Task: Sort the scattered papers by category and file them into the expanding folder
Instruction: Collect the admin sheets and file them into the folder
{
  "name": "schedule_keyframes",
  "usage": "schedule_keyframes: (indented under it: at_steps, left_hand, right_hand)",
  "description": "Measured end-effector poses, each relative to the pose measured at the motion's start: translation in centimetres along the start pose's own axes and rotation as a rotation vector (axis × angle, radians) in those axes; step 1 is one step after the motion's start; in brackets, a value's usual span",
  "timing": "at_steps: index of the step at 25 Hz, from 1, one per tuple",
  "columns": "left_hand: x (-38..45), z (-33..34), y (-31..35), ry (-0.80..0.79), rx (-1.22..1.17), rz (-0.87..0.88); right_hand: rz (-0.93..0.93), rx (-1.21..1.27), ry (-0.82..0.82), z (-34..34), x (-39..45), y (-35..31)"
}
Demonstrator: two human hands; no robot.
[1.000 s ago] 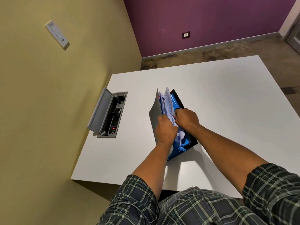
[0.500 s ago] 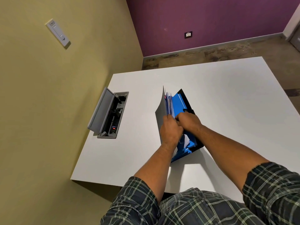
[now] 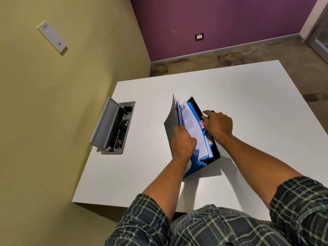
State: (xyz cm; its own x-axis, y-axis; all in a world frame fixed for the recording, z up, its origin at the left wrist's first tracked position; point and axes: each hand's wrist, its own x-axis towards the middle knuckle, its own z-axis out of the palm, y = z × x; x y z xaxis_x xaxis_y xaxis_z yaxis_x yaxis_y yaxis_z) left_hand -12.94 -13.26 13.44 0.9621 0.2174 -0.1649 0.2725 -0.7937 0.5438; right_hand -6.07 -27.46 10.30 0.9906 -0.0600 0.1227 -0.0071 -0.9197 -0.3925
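My left hand (image 3: 183, 142) pinches the front dividers and gray cover of the expanding folder (image 3: 198, 139) upright, so the pocket just right of it gapes. My right hand (image 3: 218, 126) presses flat, gripping nothing, on the back flap by the pink tab (image 3: 202, 124), steadying the folder while the printed paper (image 3: 190, 126) stands inside between my hands.

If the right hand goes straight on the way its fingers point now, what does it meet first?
The right hand points left across the folder. It would probably meet the pink label first, then the white paper. Depth is unclear.
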Motion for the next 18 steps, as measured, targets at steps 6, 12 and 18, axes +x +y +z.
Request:
schedule_keyframes:
  at_steps: [6,12,18]
  left_hand:
    - [0.2,0.1,0.2,-0.006,-0.003,0.0]
    - [0.2,0.5,0.1,-0.017,0.016,0.008]
    - [0.0,1.2,0.3,-0.039,0.011,0.041]
  right_hand:
    - [0.18,0.042,-0.053,1.3,-1.2,2.5]
    - [0.304,0.33,-0.233,2.5,-2.0,2.2]
    - [0.291,0.657,-0.263,3.2,-1.9,3.1]
